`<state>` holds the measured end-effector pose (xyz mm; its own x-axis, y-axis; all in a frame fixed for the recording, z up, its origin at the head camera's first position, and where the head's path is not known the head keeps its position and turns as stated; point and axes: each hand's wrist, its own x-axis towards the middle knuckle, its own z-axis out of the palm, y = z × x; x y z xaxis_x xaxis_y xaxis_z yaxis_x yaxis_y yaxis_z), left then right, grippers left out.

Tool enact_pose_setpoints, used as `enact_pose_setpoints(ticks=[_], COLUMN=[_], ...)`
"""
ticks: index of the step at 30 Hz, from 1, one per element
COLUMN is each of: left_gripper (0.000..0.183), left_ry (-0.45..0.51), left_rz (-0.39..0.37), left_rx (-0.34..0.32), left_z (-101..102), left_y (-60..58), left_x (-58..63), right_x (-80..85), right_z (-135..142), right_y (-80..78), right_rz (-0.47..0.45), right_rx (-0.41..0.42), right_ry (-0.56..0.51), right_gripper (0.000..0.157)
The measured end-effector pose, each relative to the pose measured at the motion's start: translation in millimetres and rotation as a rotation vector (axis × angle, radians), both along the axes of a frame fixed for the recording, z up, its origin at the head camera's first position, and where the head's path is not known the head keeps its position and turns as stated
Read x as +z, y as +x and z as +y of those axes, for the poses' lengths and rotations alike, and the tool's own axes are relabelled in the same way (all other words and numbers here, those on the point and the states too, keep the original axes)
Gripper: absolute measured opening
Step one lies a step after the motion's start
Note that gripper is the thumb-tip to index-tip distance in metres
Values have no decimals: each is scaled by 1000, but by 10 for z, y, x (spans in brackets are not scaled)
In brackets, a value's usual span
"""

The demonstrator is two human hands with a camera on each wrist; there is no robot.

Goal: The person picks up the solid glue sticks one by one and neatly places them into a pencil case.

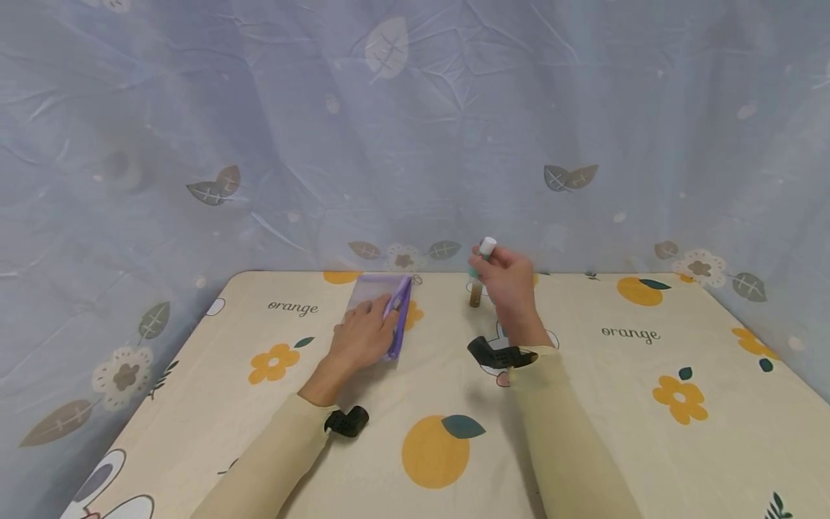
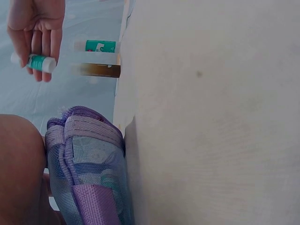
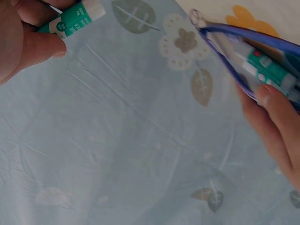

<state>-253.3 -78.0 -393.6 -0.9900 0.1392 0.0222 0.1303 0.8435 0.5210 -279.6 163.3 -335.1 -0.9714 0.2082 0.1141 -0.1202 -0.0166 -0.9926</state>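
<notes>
My left hand holds a purple-edged mesh zip pouch on the table, its thumb at the parted zip edge. In the right wrist view, a green-and-white glue stick shows inside the pouch. Up and to the right, my right hand pinches another glue stick with a white cap, above the table. Near that hand stand a third green-labelled glue stick and a brown tube-like item, both upright. The pouch's deeper contents are partly hidden.
A cream tablecloth printed with oranges and flowers covers the table. A blue-grey curtain with leaf prints hangs right behind the table's far edge. Black wrist devices sit at both cuffs.
</notes>
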Motion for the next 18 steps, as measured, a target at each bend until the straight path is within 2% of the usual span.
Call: enact_pose_setpoints(ticks=[8, 18], left_gripper=[61, 61], left_ry=[-9, -21], left_rz=[-3, 1], left_rx=[2, 6], left_z=[1, 3], left_y=[2, 2], left_x=[-8, -6], right_x=[-36, -105], right_z=[-195, -357], right_y=[23, 41], right_rz=[-19, -12], right_rx=[64, 161], right_ry=[-3, -84], right_gripper=[43, 42])
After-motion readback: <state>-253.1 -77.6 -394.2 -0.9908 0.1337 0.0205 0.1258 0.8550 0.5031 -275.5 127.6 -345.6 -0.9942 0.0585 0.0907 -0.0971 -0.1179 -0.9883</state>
